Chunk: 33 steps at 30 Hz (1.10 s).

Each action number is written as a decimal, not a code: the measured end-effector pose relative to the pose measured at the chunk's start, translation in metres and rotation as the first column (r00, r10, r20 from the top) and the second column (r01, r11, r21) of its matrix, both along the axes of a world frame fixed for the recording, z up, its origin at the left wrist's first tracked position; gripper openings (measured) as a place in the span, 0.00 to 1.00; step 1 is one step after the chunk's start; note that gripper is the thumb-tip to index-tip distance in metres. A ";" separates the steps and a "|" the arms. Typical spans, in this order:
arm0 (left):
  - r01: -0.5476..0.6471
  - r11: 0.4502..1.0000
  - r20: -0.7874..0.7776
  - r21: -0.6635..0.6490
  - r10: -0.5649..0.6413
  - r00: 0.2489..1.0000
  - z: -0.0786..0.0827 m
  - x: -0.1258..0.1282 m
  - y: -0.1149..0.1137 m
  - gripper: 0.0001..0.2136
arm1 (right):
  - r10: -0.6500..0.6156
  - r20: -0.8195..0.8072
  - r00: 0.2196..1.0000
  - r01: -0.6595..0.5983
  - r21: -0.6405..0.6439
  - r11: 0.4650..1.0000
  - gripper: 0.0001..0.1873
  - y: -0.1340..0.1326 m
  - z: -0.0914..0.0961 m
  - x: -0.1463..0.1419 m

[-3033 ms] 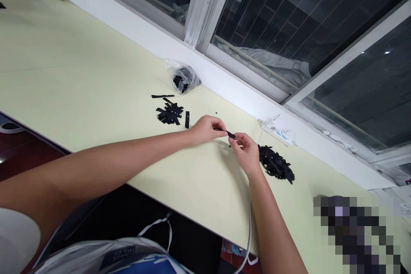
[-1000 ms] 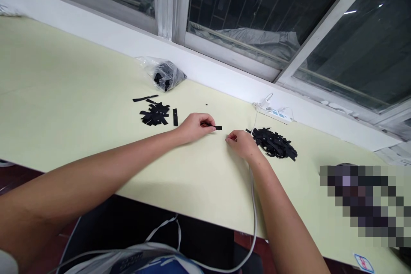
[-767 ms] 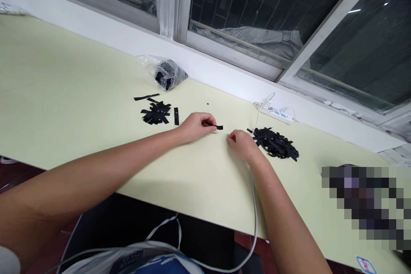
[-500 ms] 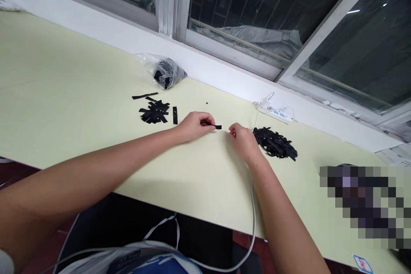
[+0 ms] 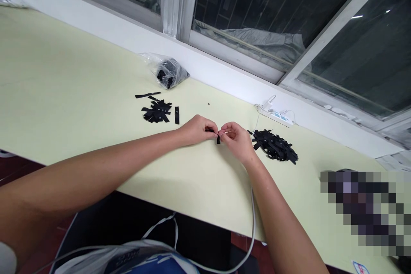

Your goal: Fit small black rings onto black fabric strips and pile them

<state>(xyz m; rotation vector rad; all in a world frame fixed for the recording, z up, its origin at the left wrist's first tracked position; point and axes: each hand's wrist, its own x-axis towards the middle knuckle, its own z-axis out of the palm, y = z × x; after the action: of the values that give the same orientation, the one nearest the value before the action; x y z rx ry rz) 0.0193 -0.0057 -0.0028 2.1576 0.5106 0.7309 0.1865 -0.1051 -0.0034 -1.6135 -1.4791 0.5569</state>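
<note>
Left hand (image 5: 201,130) pinching a short black strip (image 5: 218,140), its free end hanging just below the fingertips. Right hand (image 5: 236,140) meets it there, thumb and finger drawn together at the strip; whether they grasp it, cannot tell. A thin pale sliver (image 5: 227,132) shows at the right fingertips, too small to identify.

Near table edge well below the grip, slanting down rightward; pale tabletop (image 5: 192,171) between. Left of the grip, close to the wrist: a lone strip (image 5: 177,115), then a small heap (image 5: 156,111). Right, just beyond the right hand: a larger heap (image 5: 275,145). White cable (image 5: 253,209) runs beside the right forearm and over the near edge. Directly beyond the grip, a small dark speck (image 5: 208,104).

Surface pale yellow-green, continuing far left. Beyond the grip, leftward, a clear plastic bag (image 5: 173,73) with black contents, near the white ledge (image 5: 105,34); rightward, a power strip (image 5: 276,115). Above the ledge, framed windows (image 5: 257,4), dark glass. Far right, a pixelated dark shape (image 5: 362,205).
</note>
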 end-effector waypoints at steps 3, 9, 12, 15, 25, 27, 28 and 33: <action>-0.011 1.000 0.014 0.004 0.011 1.000 -0.001 0.000 0.003 0.05 | 0.008 -0.022 1.000 -0.008 -0.009 1.000 0.11 0.001 -0.003 0.001; -0.009 1.000 0.013 0.023 0.009 1.000 -0.002 0.000 0.006 0.05 | -0.017 -0.075 0.997 0.018 0.011 1.000 0.12 0.003 -0.006 0.001; -0.003 0.999 0.016 0.035 0.002 1.000 -0.003 0.000 0.007 0.06 | -0.055 -0.101 0.993 0.057 0.017 0.998 0.14 0.004 -0.004 0.000; 0.012 0.998 0.019 0.062 -0.013 1.000 -0.003 0.001 0.008 0.06 | -0.071 -0.113 0.991 0.072 0.005 0.997 0.15 0.003 -0.002 -0.001; 0.051 0.990 0.043 0.134 -0.058 0.997 -0.005 -0.001 0.008 0.05 | -0.013 -0.171 0.985 0.011 -0.014 1.000 0.15 0.002 0.000 -0.002; 0.053 0.988 0.035 0.145 -0.059 0.998 -0.006 -0.001 0.008 0.04 | -0.008 -0.193 0.981 0.002 -0.030 1.000 0.15 0.002 0.000 -0.002; 0.054 0.988 0.036 0.147 -0.060 0.998 -0.006 -0.001 0.007 0.04 | -0.007 -0.205 0.979 -0.001 -0.038 0.999 0.15 0.002 0.001 -0.003; 0.067 0.989 0.035 0.131 -0.072 0.997 -0.007 -0.002 0.005 0.04 | -0.027 -0.235 0.971 0.012 -0.065 0.998 0.17 0.000 0.004 -0.006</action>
<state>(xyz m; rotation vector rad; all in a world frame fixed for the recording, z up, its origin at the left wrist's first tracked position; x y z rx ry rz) 0.0178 -0.0002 -0.0098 2.2646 0.3742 0.7850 0.1806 -0.1048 0.0002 -1.5487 -1.2788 0.7636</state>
